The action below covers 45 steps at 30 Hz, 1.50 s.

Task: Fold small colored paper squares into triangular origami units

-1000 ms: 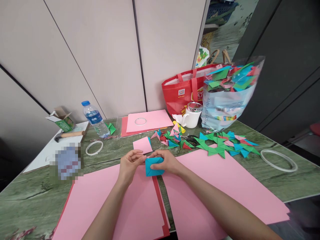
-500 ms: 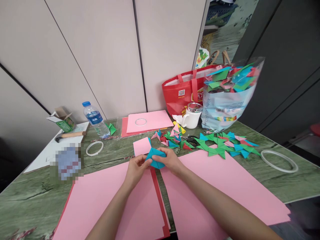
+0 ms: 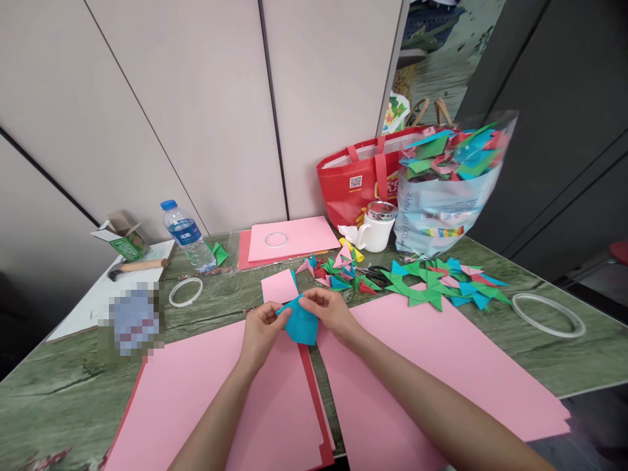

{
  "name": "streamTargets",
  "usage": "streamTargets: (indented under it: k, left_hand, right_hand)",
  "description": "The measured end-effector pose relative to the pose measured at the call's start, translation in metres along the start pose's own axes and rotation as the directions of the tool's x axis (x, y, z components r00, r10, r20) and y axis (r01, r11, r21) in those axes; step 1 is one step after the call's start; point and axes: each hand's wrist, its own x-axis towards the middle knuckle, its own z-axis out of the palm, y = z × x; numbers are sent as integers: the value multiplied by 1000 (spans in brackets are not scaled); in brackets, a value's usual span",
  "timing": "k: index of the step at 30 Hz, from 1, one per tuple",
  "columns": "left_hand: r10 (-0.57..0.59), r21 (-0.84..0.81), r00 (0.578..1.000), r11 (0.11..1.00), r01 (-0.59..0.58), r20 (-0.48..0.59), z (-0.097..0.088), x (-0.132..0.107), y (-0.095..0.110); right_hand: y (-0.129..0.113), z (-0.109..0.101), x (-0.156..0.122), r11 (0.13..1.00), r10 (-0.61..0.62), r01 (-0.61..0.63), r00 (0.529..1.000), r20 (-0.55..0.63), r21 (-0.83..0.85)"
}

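Note:
A blue sheet of origami paper (image 3: 301,323), partly folded, is held up between my two hands above the table. My left hand (image 3: 263,328) pinches its left corner between thumb and fingers. On the upper right edge, my right hand (image 3: 330,314) grips it the same way. Just beyond the hands lies a small stack of square paper (image 3: 279,286) with a pink sheet on top. Large pink sheets (image 3: 230,399) are spread under the left forearm, with a red one showing at the edge. More pink sheets (image 3: 422,366) lie beneath the right forearm.
Folded paper pieces (image 3: 338,271) and black-handled scissors (image 3: 377,275) lie behind the hands. Green paper rings (image 3: 417,288) sit to the right. Further back stand a white mug (image 3: 377,232), a red bag (image 3: 343,190), a bag of folded paper (image 3: 441,203) and a water bottle (image 3: 189,239).
The blue paper has turned from a compact, creased diamond to a wider, smoother face that hangs lower. Both hands have shifted their hold to its upper edge.

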Motion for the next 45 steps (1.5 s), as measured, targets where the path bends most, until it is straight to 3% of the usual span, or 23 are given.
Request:
streamTargets:
  k: [5,9,12,15,21,25,28,32,40,45]
  left_hand:
    - [-24,-99,999,995,27,28,3,-3,4]
    - [45,-149,995,988,-32,88,6,-5,6]
    - [87,-47,995,995,-90,-54,2,-2,2]
    - [69,-60,979,995,-82,-189,-5,2,-2]
    - [1,-170,1000,985,-4,-20,-9,4,-2]
    - [-37,-263,999,964,27,-32,-9,4,0]
    - [-59,-338,997,940,38,-52,-11,6,3]
    - [-73,-397,997,914,82,36,-13,6,9]
    - [-45,-325,993,942,79,112,-10,2,10]
    - [-9,-327,987,943,62,162,-7,1,9]
  right_hand:
    - [-2,0,0,994,-78,71,993,-87,-79]
    - [-1,2,-1,984,-165,147,966,-199,-101]
    - [-1,4,-2,985,-154,145,984,-94,-98]
    - [-2,5,-4,996,-71,73,996,48,-52]
    - [-5,3,-4,996,-65,68,997,46,-62]
    - [-7,2,-5,997,-50,57,991,121,-57]
    - [-7,1,-6,980,-116,147,969,217,-133]
    - [-7,-1,-7,926,-194,265,945,265,-268]
    - [-7,-5,-4,883,-234,296,951,204,-365]
    - [0,0,-3,924,-210,218,976,58,-313]
